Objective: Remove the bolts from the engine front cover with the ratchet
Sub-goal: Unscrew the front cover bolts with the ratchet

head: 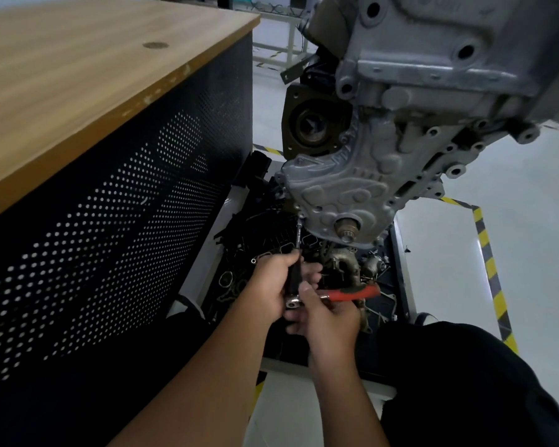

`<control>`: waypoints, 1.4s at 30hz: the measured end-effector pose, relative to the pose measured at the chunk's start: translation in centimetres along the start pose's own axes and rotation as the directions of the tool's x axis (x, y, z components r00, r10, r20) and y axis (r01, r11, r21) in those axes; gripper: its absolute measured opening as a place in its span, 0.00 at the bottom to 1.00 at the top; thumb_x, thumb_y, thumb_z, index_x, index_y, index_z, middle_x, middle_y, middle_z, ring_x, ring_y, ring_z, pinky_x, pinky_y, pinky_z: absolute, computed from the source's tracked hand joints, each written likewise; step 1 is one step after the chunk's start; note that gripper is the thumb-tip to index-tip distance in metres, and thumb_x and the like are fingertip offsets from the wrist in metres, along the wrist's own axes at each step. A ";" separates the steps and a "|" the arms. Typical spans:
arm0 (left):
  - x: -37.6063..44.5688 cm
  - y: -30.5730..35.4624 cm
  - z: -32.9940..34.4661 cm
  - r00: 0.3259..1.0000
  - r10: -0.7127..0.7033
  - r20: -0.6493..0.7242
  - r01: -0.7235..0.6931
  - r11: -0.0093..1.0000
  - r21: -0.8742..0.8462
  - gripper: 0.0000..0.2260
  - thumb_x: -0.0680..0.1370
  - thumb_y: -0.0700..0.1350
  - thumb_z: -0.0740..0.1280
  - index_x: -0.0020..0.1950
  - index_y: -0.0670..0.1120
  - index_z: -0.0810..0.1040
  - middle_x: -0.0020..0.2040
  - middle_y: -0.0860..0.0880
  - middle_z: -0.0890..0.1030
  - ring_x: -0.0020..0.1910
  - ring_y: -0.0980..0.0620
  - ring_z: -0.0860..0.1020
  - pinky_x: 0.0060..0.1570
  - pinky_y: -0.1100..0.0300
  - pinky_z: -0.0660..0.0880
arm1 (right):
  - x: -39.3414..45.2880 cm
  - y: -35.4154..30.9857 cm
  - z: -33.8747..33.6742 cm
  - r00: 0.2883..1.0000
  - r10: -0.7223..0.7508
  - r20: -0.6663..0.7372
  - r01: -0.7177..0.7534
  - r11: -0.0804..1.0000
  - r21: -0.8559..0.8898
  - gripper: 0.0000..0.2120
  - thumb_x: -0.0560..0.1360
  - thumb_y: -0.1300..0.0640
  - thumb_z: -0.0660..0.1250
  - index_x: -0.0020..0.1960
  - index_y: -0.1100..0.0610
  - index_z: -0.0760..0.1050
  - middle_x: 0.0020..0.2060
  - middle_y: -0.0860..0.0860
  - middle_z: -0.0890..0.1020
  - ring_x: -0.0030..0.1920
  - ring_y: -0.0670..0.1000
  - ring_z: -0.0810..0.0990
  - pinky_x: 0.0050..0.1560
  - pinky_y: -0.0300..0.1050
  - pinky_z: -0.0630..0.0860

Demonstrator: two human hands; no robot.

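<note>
My left hand (268,285) is gripping the dark extension bar of the ratchet (293,285), fingers curled round it, while my right hand (329,317) is closing on the ratchet head, its red handle sticking out to the right. The extension is reaching up to a bolt (300,216) at the lower left edge of the engine front cover (346,188). Loose engine parts are lying in the tray (400,253) beneath. The wood-topped worktop (78,75) is standing to my left.

Silver front cover (346,185); orange-handled ratchet (352,293).
</note>
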State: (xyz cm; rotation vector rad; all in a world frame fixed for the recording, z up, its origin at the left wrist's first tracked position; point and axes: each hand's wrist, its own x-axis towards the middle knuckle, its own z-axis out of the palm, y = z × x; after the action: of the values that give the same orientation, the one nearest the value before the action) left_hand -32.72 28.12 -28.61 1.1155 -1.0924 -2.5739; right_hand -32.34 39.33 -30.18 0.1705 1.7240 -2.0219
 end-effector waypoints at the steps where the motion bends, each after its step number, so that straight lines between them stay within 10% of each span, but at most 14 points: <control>1: -0.1 0.2 -0.1 0.999 -0.024 0.030 0.024 1.000 -0.014 0.12 0.85 0.46 0.60 0.58 0.38 0.77 0.44 0.40 0.86 0.32 0.48 0.81 0.32 0.58 0.79 | -0.1 -0.1 0.1 0.981 0.181 0.072 -0.193 0.953 0.236 0.06 0.79 0.60 0.71 0.53 0.62 0.80 0.38 0.57 0.84 0.25 0.48 0.79 0.22 0.39 0.73; 3: -0.2 0.6 -0.1 0.999 0.016 0.043 -0.015 1.000 -0.026 0.09 0.85 0.42 0.60 0.54 0.38 0.77 0.41 0.41 0.85 0.31 0.50 0.80 0.32 0.58 0.79 | -0.3 -0.2 0.0 0.893 0.354 0.276 -0.449 0.699 0.556 0.10 0.80 0.56 0.68 0.59 0.59 0.79 0.44 0.57 0.82 0.23 0.42 0.73 0.20 0.33 0.67; 5: -0.2 1.0 0.2 0.997 0.080 -0.009 -0.080 0.997 -0.004 0.05 0.84 0.38 0.62 0.50 0.39 0.76 0.37 0.41 0.84 0.29 0.49 0.79 0.30 0.58 0.79 | -0.5 0.0 0.2 0.914 0.296 0.276 -0.404 0.713 0.573 0.10 0.80 0.56 0.69 0.59 0.59 0.79 0.44 0.56 0.83 0.23 0.42 0.72 0.21 0.33 0.67; 7: 0.1 0.8 0.3 0.988 0.127 -0.085 -0.121 0.990 0.067 0.05 0.83 0.36 0.63 0.49 0.39 0.77 0.36 0.41 0.83 0.29 0.49 0.79 0.32 0.57 0.79 | -0.4 0.0 0.2 0.993 0.083 0.088 -0.100 0.972 0.214 0.06 0.78 0.60 0.72 0.52 0.62 0.80 0.39 0.56 0.84 0.25 0.47 0.77 0.23 0.39 0.71; 10: 0.3 0.1 0.1 0.982 0.145 -0.118 -0.133 0.986 0.101 0.05 0.83 0.37 0.64 0.50 0.38 0.78 0.37 0.40 0.83 0.31 0.47 0.79 0.35 0.55 0.80 | -0.1 0.1 0.5 0.969 -0.245 0.010 0.240 0.938 -0.250 0.04 0.77 0.61 0.73 0.47 0.59 0.78 0.33 0.56 0.84 0.27 0.53 0.83 0.25 0.44 0.76; 13: -0.4 0.0 -0.1 0.999 -0.007 0.045 0.009 0.999 -0.042 0.12 0.85 0.46 0.60 0.57 0.40 0.78 0.41 0.43 0.85 0.34 0.48 0.81 0.35 0.57 0.79 | -0.5 -0.4 0.5 0.999 0.039 0.023 -0.042 0.984 0.175 0.05 0.79 0.60 0.72 0.51 0.61 0.80 0.36 0.56 0.85 0.27 0.51 0.81 0.24 0.42 0.74; 16: -0.4 -0.1 -0.2 0.992 -0.073 0.105 0.077 0.997 -0.032 0.15 0.85 0.50 0.60 0.55 0.40 0.79 0.39 0.44 0.84 0.34 0.49 0.82 0.39 0.56 0.79 | -0.8 -0.2 0.4 0.947 0.263 0.182 -0.320 0.757 0.570 0.07 0.80 0.57 0.69 0.56 0.58 0.81 0.37 0.53 0.84 0.26 0.43 0.76 0.23 0.35 0.71; 22: 0.6 -0.3 -0.1 0.978 0.155 -0.142 -0.105 0.945 0.310 0.09 0.84 0.41 0.64 0.45 0.41 0.78 0.30 0.47 0.81 0.26 0.52 0.76 0.31 0.60 0.76 | -0.8 1.2 0.9 0.988 -0.155 0.012 0.154 0.966 -0.210 0.03 0.79 0.61 0.72 0.47 0.60 0.81 0.30 0.54 0.84 0.28 0.51 0.81 0.26 0.45 0.78; 28: 0.2 0.9 -0.1 0.994 0.099 0.038 -0.099 0.995 -0.014 0.08 0.84 0.41 0.62 0.50 0.40 0.78 0.35 0.44 0.81 0.27 0.50 0.76 0.30 0.57 0.77 | -1.2 0.2 0.9 0.891 0.380 0.249 -0.453 0.703 0.548 0.08 0.79 0.51 0.70 0.52 0.54 0.82 0.39 0.52 0.85 0.24 0.42 0.71 0.21 0.34 0.65; 32: 0.3 0.9 -0.1 0.987 0.157 -0.045 -0.152 0.984 0.094 0.08 0.84 0.39 0.60 0.50 0.40 0.78 0.35 0.43 0.79 0.27 0.51 0.75 0.26 0.61 0.73 | -1.1 0.3 0.9 0.999 -0.001 0.036 0.000 0.999 0.045 0.04 0.77 0.55 0.75 0.47 0.55 0.83 0.36 0.51 0.86 0.28 0.47 0.78 0.27 0.41 0.73; 35: 0.6 0.4 0.2 0.963 0.245 -0.115 -0.218 0.954 0.206 0.09 0.83 0.38 0.64 0.44 0.41 0.79 0.35 0.43 0.79 0.26 0.51 0.74 0.29 0.59 0.75 | -0.4 0.2 0.8 0.954 -0.300 0.005 0.282 0.893 -0.350 0.04 0.76 0.56 0.76 0.43 0.52 0.81 0.33 0.49 0.85 0.31 0.47 0.83 0.33 0.43 0.78; 37: 0.6 0.4 0.3 0.982 0.179 -0.068 -0.175 0.983 0.058 0.07 0.83 0.40 0.64 0.47 0.41 0.79 0.36 0.42 0.80 0.27 0.51 0.76 0.29 0.59 0.75 | -0.3 -0.4 0.7 1.000 -0.011 -0.017 0.011 0.999 0.033 0.04 0.78 0.56 0.74 0.47 0.57 0.82 0.33 0.51 0.85 0.27 0.47 0.80 0.27 0.40 0.75; 39: 0.1 0.7 0.5 0.997 0.062 0.044 -0.057 0.994 -0.095 0.07 0.84 0.44 0.61 0.54 0.43 0.76 0.39 0.42 0.83 0.29 0.50 0.78 0.28 0.59 0.76 | -0.7 -0.9 0.7 0.918 0.328 0.222 -0.396 0.742 0.541 0.06 0.79 0.55 0.71 0.50 0.58 0.82 0.36 0.53 0.84 0.24 0.43 0.74 0.23 0.34 0.69; 42: -0.1 0.9 0.6 0.998 -0.008 0.070 0.013 0.997 -0.070 0.07 0.85 0.45 0.59 0.57 0.43 0.74 0.38 0.43 0.83 0.28 0.51 0.77 0.26 0.62 0.74 | -0.8 -0.5 0.7 0.900 0.342 0.272 -0.436 0.657 0.616 0.08 0.80 0.54 0.69 0.48 0.56 0.84 0.39 0.51 0.84 0.24 0.41 0.71 0.23 0.33 0.67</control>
State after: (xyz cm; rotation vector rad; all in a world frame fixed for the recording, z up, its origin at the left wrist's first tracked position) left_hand -33.18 27.87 -27.66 1.0258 -1.0034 -2.6553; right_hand -31.69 38.90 -29.27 0.5748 0.7115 -2.1474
